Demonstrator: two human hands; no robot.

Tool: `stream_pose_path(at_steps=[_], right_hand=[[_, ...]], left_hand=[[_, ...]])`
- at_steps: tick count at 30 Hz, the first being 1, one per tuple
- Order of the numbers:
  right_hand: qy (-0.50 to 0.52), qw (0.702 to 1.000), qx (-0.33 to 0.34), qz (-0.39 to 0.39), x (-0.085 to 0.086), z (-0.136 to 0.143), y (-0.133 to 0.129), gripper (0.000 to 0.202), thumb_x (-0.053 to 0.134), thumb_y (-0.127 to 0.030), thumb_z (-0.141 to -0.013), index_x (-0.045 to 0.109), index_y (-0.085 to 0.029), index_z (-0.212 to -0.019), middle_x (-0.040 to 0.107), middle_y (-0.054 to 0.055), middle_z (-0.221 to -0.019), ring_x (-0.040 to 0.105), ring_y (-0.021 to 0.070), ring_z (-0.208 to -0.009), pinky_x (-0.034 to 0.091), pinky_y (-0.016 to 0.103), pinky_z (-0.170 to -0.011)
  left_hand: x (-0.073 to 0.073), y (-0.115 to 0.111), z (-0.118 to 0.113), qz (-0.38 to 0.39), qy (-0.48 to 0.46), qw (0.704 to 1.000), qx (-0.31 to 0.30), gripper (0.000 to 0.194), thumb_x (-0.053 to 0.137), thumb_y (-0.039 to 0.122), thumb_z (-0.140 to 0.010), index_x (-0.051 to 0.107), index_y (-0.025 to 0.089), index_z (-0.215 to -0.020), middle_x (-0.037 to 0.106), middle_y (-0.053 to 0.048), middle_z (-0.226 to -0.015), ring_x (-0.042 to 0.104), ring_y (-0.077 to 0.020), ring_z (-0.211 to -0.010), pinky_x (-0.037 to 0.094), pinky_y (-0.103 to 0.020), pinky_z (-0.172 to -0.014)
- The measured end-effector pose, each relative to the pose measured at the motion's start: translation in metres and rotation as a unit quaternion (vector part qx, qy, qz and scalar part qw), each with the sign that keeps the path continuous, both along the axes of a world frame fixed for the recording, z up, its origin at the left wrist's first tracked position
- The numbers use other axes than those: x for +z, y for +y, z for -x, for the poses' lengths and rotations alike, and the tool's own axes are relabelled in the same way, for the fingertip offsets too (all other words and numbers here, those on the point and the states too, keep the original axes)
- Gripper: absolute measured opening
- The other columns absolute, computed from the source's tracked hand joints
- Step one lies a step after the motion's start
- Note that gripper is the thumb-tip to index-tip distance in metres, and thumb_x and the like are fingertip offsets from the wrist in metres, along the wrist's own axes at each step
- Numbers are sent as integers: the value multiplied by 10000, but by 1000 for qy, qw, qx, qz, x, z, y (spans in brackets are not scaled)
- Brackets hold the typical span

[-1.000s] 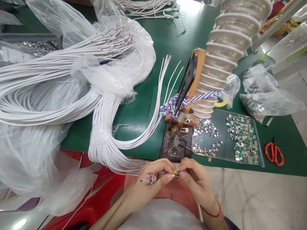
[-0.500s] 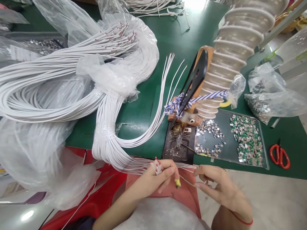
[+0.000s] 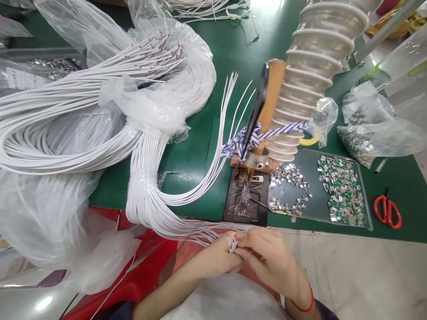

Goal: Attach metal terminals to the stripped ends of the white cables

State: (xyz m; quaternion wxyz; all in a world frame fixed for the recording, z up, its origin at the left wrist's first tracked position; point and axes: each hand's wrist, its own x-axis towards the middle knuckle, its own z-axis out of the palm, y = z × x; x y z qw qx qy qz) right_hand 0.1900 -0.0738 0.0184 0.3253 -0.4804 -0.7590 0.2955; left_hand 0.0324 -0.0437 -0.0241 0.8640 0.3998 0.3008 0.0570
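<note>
Before the surface (image 3: 200,155), steady the red-tipped wires (image 3: 232,242) in the left hand (image 3: 218,258), fingers curled; whether the right hand (image 3: 271,253) pinches one is unclear.

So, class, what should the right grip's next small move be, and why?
Probably the right grip should pinch one of the bunched wires and ease it free: the left grip holds them with red tips showing, and the right is close beside those tips, though whether it touches them is unclear.
</note>
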Motion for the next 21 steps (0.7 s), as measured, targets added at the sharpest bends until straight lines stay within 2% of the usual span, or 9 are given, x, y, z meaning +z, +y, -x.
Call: stream_pose_path(at_steps=[3, 5, 8, 10, 12, 15, 18, 21], right_hand=[[9, 1000, 1, -11, 0, -3, -1, 337, 434, -269, -1078, 608, -205, -797, 652, 0, -645, 575, 128, -577, 406, 249, -553], [31, 1000, 6, 1, 2, -6, 0, 300, 441, -261, -1074, 607, -211, -830, 661, -7, -655, 584, 125, -585, 415, 244, -563], [77, 997, -3, 26, 8, -12, 1, 235, 474, -243, -1055, 602, -221, -860, 647, -22, -644, 542, 111, -534, 393, 235, -522], [109, 993, -13, 39, 10, -16, 1, 221, 497, -253, -1042, 594, -225, -845, 627, -29, -624, 512, 107, -506, 368, 237, -496], [150, 987, -14, 53, 11, -17, 2, 224, 511, -276, -1037, 584, -231, -830, 609, -37, -590, 509, 108, -500, 365, 239, -501], [207, 975, 4, 84, 11, -16, 5, 244, 507, -296, -1038, 568, -237, -810, 598, -47, -546, 523, 111, -500, 382, 238, -521], [215, 971, 14, 104, 10, -13, 8, 264, 529, -288, -1021, 561, -233, -765, 596, -47, -542, 513, 109, -491, 373, 238, -509], [200, 974, -4, 103, 8, -13, 9, 245, 563, -280, -998, 589, -226, -760, 601, -37, -583, 493, 107, -499, 353, 237, -493]], left_hand=[[1, 1, -1, -25, -8, 1000, -13, 26, 537, 206, -700, 528, 188, -682, 455, 63, -504, 386, -94, -460, 291, -214, -446], [4, 2, -1, -58, -24, 998, -20, 141, 564, 264, -799, 535, 183, -688, 471, 51, -562, 420, -101, -516, 335, -217, -490], [9, 3, 1, -121, -75, 989, -29, 413, 540, 508, -945, 526, 174, -704, 489, 30, -633, 462, -114, -589, 385, -233, -564], [12, 4, 5, -146, -107, 983, -32, 591, 476, 711, -938, 498, 174, -694, 470, 29, -605, 459, -117, -576, 374, -235, -555], [12, 4, 9, -144, -125, 981, -29, 682, 406, 815, -904, 462, 181, -661, 424, 42, -547, 414, -101, -503, 331, -227, -493], [12, 7, 15, -149, -124, 981, -20, 696, 356, 796, -937, 450, 182, -621, 372, 60, -488, 345, -79, -422, 280, -219, -433], [13, 12, 18, -232, -106, 967, -24, 681, 342, 731, -984, 495, 171, -629, 388, 54, -500, 377, -90, -452, 313, -218, -469], [19, 16, 20, -318, -92, 944, -7, 615, 351, 616, -1040, 498, 166, -647, 436, 37, -560, 414, -99, -509, 339, -218, -515]])
